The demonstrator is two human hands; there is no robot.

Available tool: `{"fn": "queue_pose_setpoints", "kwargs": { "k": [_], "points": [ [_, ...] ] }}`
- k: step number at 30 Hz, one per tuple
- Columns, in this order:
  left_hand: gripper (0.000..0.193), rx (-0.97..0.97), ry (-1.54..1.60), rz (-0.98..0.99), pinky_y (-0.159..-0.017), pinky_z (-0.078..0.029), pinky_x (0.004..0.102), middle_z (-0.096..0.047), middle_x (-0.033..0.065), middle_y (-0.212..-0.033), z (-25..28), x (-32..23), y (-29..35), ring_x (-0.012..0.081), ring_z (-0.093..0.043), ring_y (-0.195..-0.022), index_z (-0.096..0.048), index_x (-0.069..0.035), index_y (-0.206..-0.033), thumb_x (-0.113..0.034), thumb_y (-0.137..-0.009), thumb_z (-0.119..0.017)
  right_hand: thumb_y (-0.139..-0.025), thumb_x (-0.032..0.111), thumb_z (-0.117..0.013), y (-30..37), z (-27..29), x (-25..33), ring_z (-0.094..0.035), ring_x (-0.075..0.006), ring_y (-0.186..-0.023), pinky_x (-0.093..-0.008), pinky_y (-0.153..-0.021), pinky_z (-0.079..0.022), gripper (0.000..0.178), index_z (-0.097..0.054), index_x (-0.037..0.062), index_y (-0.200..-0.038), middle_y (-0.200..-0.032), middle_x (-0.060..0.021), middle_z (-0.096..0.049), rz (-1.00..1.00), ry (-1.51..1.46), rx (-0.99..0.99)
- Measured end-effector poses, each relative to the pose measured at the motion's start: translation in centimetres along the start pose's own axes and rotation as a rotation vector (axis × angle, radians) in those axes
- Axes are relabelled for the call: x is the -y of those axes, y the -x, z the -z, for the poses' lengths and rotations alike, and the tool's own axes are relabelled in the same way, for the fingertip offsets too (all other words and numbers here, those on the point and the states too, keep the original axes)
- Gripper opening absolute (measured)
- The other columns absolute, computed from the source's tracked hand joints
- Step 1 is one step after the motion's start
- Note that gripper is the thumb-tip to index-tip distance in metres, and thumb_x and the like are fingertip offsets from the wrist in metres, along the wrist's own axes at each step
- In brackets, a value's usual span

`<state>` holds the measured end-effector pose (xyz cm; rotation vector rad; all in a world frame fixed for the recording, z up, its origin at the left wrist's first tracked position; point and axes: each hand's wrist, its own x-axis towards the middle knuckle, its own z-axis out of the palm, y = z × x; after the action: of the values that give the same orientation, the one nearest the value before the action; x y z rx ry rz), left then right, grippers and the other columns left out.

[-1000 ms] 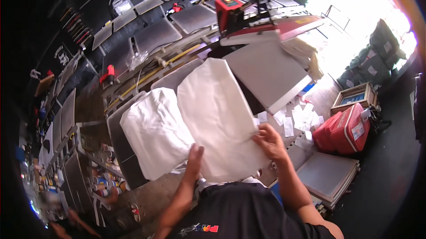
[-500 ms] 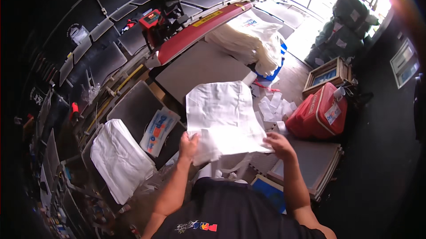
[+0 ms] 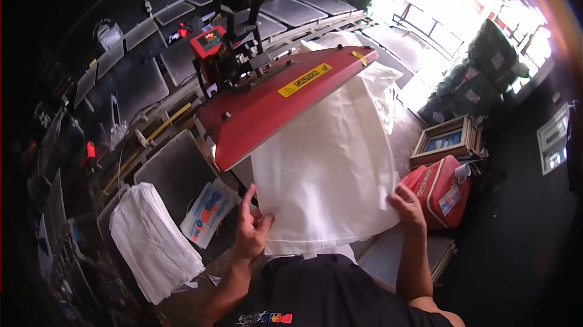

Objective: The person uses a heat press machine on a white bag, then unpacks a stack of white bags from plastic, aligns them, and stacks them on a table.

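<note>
— Left hand (image 3: 252,230)?
— Gripping the lower left edge of the white fabric sheet (image 3: 328,169), thumb up along the side.
— Right hand (image 3: 408,205)?
— Clasping the sheet's lower right edge, fingers curled over it.
— And the sheet?
— Spread flat, running up under the raised red upper plate of the heat press (image 3: 273,96), near edge just above the dark shirt.
— Around it?
— Stack of folded white cloth (image 3: 152,242) lower left, flat plastic packet (image 3: 209,211) beside it, red bag (image 3: 440,190) just right of the right hand, framed picture (image 3: 446,142) above that.

Operator: visible clothing
Black short-sleeved shirt (image 3: 340,293) with small multicoloured print at lower front; forearms bare, no gloves.
</note>
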<state>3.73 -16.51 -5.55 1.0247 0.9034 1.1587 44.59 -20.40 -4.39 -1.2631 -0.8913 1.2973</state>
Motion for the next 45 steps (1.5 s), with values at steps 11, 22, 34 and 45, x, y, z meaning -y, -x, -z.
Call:
{"fn": "queue_pose_setpoints", "kwargs": {
  "k": [11, 22, 34, 45],
  "points": [
    [0.038, -0.556, -0.187, 0.199, -0.065, -0.046, 0.0212, -0.062, -0.0041, -0.091, -1.7, 12.9, -2.5, 0.0039, -0.054, -0.075, -0.063, -0.004, -0.132, -0.008, -0.095, -0.068, -0.099, 0.02, -0.065, -18.2, -0.6, -5.6, -0.06, -0.0084, -0.083, -0.024, -0.076, -0.049, 0.024, -0.065, 0.0003, -0.114, -0.092, -0.0033, -0.067, -0.089, 0.352, 0.141],
    [0.051, -0.853, -0.137, -0.037, -0.081, -0.046, 0.0204, -0.06, -0.0026, -0.106, -8.3, 17.1, -1.2, 0.0046, -0.052, -0.086, -0.054, -0.003, -0.144, -0.005, -0.095, -0.066, -0.099, 0.014, -0.066, -23.9, 3.5, -9.5, -0.064, -0.0132, -0.092, -0.0277, -0.08, -0.053, 0.028, -0.057, -0.0014, -0.121, -0.105, -0.0087, -0.067, -0.294, 0.079, 0.356],
    [0.051, -0.942, -0.626, 0.077, -0.094, -0.054, 0.0342, -0.061, 0.0176, -0.135, -4.5, 15.8, -3.8, 0.0221, -0.062, -0.115, -0.053, -0.001, -0.141, -0.001, -0.091, -0.066, -0.098, 0.039, -0.069, -24.9, 3.8, -8.6, -0.07, -0.0238, -0.096, -0.0387, -0.082, -0.06, 0.055, -0.057, -0.0043, -0.128, -0.11, -0.0119, -0.069, -0.61, 0.242, 0.805],
    [0.016, -0.465, -0.517, -0.09, -0.085, -0.055, 0.0324, -0.071, 0.0103, -0.104, -14.9, 13.2, -14.1, 0.0199, -0.069, -0.096, -0.065, 0.0, -0.112, -0.009, -0.099, -0.06, -0.096, 0.049, -0.068, -24.0, 17.8, -8.4, -0.07, -0.0177, -0.083, -0.0325, -0.071, -0.057, 0.053, -0.071, -0.0013, -0.113, -0.1, -0.0095, -0.075, -0.595, 0.633, 0.35]
  ]
}}
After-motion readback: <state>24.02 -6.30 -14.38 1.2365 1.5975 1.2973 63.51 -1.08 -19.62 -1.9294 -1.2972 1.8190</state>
